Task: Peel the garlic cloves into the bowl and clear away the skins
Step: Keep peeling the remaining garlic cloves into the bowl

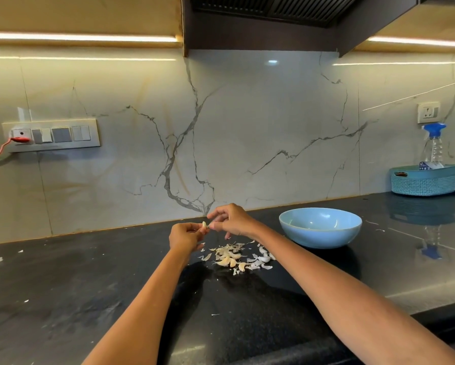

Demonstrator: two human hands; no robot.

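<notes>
I hold a garlic clove [204, 224] up off the counter between both hands: my left hand [185, 237] curls round its lower end, and my right hand [230, 219] pinches at its tip with thumb and forefinger, working at the skin. The clove stands roughly upright, long axis running twelve to six, though it is small in this view and I cannot tell how much skin remains on it. The blue bowl [320, 227] lies at three o'clock from my hands, nearer my right hand, so that hand has the short reach for the drop. Whether any cloves lie inside it is hard to see. Just below my hands, at five o'clock, a heap of unpeeled cloves and loose skins [235, 256] lies on the black stone countertop [89, 285], with stray flakes scattered wider. Behind runs a veined marble backsplash [247, 127]; a teal basket [424, 180] sits far off at two o'clock.
</notes>
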